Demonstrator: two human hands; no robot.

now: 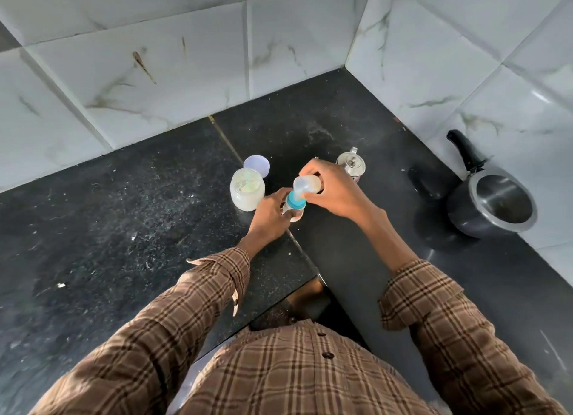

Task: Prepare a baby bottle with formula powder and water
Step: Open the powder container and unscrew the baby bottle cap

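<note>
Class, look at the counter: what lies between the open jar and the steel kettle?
In the head view, the baby bottle stands between the jar and kettle, held by both hands.

Left hand (270,215), right hand (332,189): both curled, gripping.

Over on the right, a dark pressure cooker (493,205) sits open on the black stone counter (124,228), its black handle (465,151) angled up against the wall. White marble-look tiles (155,73) wrap the corner, one carrying a brown streak. Pale specks dot the counter, and a thin seam runs diagonally across it.
</note>
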